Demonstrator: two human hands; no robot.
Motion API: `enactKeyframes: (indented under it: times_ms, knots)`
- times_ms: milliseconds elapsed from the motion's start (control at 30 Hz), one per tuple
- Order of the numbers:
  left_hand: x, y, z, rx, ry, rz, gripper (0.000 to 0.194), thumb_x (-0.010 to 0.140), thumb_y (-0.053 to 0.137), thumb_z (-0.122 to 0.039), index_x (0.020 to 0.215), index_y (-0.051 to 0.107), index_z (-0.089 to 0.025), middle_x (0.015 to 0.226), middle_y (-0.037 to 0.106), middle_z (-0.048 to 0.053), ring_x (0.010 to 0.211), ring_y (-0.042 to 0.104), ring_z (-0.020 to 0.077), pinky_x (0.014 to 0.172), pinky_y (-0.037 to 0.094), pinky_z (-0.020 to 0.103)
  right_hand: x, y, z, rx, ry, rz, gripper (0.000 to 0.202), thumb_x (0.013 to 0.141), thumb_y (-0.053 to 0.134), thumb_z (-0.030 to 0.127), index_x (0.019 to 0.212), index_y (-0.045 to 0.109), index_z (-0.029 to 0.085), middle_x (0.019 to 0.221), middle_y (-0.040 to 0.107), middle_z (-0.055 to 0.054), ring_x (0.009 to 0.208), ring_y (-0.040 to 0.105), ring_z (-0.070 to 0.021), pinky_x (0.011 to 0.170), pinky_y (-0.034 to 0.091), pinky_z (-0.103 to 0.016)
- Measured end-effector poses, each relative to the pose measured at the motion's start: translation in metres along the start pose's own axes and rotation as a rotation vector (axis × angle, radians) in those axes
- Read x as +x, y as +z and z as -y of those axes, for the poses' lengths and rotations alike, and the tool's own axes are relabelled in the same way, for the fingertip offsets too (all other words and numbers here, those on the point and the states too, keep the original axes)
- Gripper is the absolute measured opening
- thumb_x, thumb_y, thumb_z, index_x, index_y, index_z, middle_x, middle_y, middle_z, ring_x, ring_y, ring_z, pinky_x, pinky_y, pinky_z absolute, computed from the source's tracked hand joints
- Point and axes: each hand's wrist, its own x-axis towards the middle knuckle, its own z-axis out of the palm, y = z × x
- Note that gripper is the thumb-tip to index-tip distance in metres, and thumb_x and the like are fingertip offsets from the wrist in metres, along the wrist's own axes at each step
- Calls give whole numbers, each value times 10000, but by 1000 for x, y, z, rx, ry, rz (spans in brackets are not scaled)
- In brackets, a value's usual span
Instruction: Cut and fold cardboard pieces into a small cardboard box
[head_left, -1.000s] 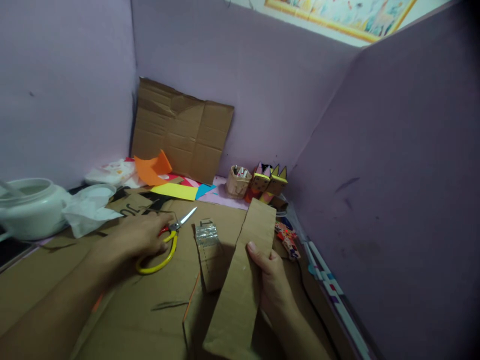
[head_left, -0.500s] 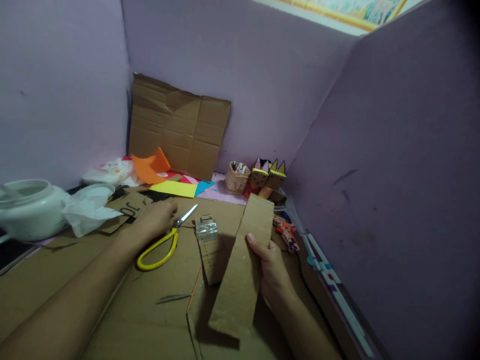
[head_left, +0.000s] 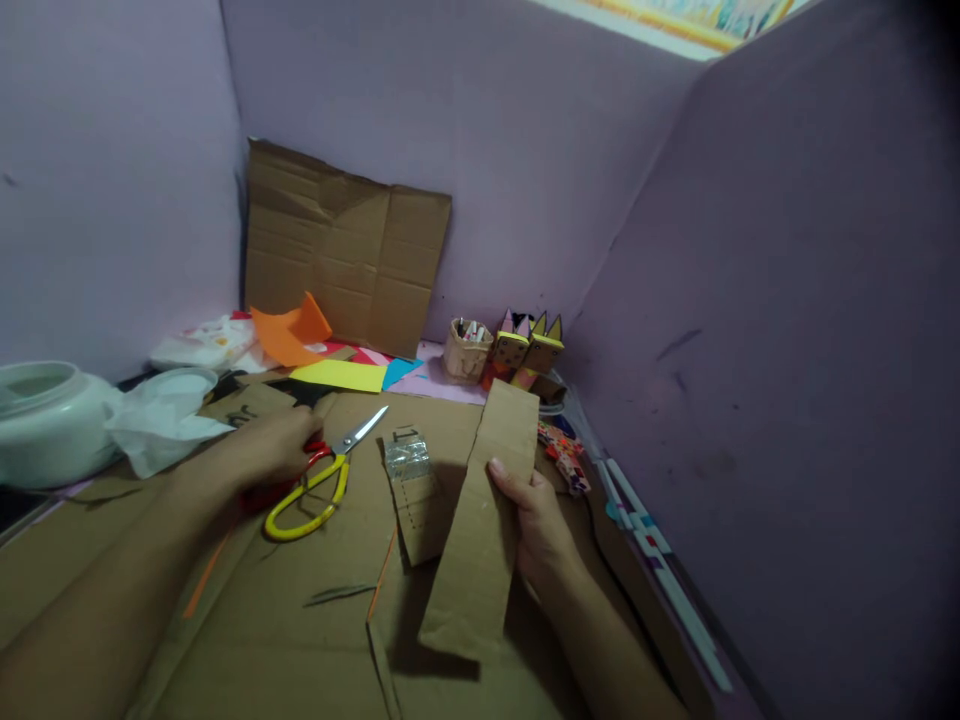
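Note:
My right hand [head_left: 546, 525] grips a long cardboard strip [head_left: 480, 535] by its right edge, thumb on top, and holds it tilted above the table. On the left, my left hand [head_left: 281, 445] is curled at the red handle of a pair of scissors [head_left: 307, 510]; its fingertips are hidden. The scissors have one yellow loop and one red loop, and their blades point away to the right, slightly apart. Between the scissors and the strip lies a smaller cardboard piece [head_left: 416, 505] with silver tape across its upper part.
A cardboard sheet [head_left: 341, 255] leans on the back wall above coloured paper [head_left: 337, 376]. A marker cup [head_left: 468, 352] and small cardboard figures [head_left: 529, 345] stand at the back. At left sit a white pot [head_left: 56, 425] and crumpled plastic [head_left: 161, 425]. Thin scraps [head_left: 341, 594] lie in front.
My left hand has drawn back to the left and toward me, uncovering the red scissor handle. My right hand and the strip stay nearly in place; the view has shifted slightly.

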Motion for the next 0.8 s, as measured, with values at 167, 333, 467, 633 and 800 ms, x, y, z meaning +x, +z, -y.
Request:
enactKeyframes:
  times_ms: [167, 333, 467, 633, 800]
  knots:
    - [3, -4, 2, 98, -55, -7, 134, 632, 496, -173, 655, 627, -160, 716, 636, 118, 668, 578, 254, 526, 317, 284, 1, 0, 0, -2, 6, -5, 367, 527, 791, 305, 823, 664, 129, 680, 728, -62, 518, 646, -200, 580, 543, -339]
    - [-10, -3, -31, 106, -99, -216, 318, 806, 349, -319, 920, 619, -195, 879, 649, 138, 822, 594, 310, 586, 370, 327, 3, -4, 5, -17, -84, -12, 361, 548, 785, 298, 848, 660, 143, 720, 734, -55, 612, 672, -219, 639, 540, -344]
    - [-26, 14, -78, 60, -59, -177, 489, 781, 332, -603, 793, 628, -214, 790, 670, 118, 740, 624, 322, 552, 398, 343, 10, -9, 6, -115, -79, -23, 385, 545, 781, 298, 874, 653, 144, 748, 736, -58, 610, 671, -218, 607, 530, -329]
    - [-29, 36, -110, 18, -104, -160, 592, 697, 435, -657, 920, 611, -138, 885, 664, 213, 833, 622, 386, 634, 442, 419, 20, -4, -6, -203, 81, 5, 326, 523, 768, 253, 805, 662, 128, 654, 722, -60, 536, 652, -198, 548, 513, -302]
    - [-17, 50, -110, -59, -72, -165, 447, 668, 552, -515, 954, 581, -172, 1061, 619, 182, 940, 596, 356, 686, 446, 389, 25, -1, -15, -195, 127, 46, 282, 534, 748, 233, 786, 667, 136, 628, 717, -49, 495, 636, -179, 531, 504, -287]
